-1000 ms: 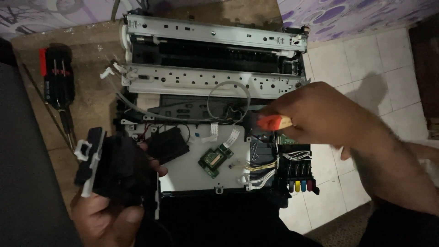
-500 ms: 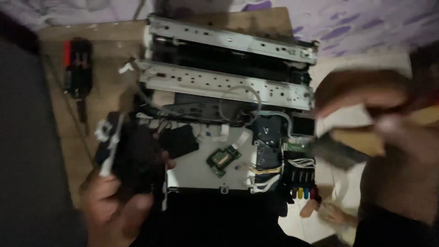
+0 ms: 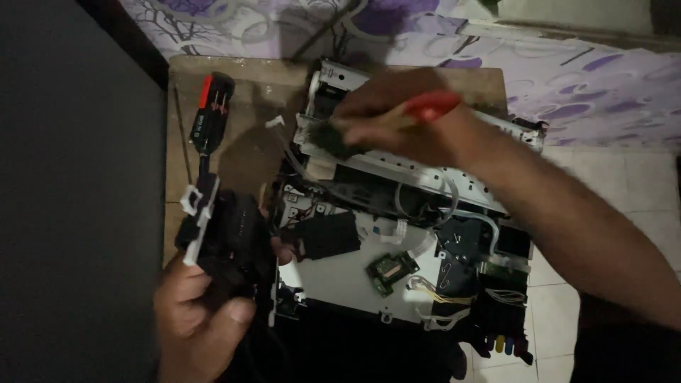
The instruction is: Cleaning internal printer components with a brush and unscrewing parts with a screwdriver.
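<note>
Currently the right hand (image 3: 404, 120) grips a red-handled brush (image 3: 383, 120), bristles at the far left corner of the opened printer (image 3: 397, 213). Left hand (image 3: 195, 319) is closed around a black plastic part (image 3: 227, 234), held off the printer's left edge. Screwdriver set (image 3: 211, 113) lies on the wooden surface (image 3: 245, 152), near its left edge; bare wood between it and the printer.

Two bare hands, the left hand (image 3: 202, 319) at seven o'clock and the right hand (image 3: 397, 117) at twelve, are shown; the right forearm is seen unsleeved.
</note>
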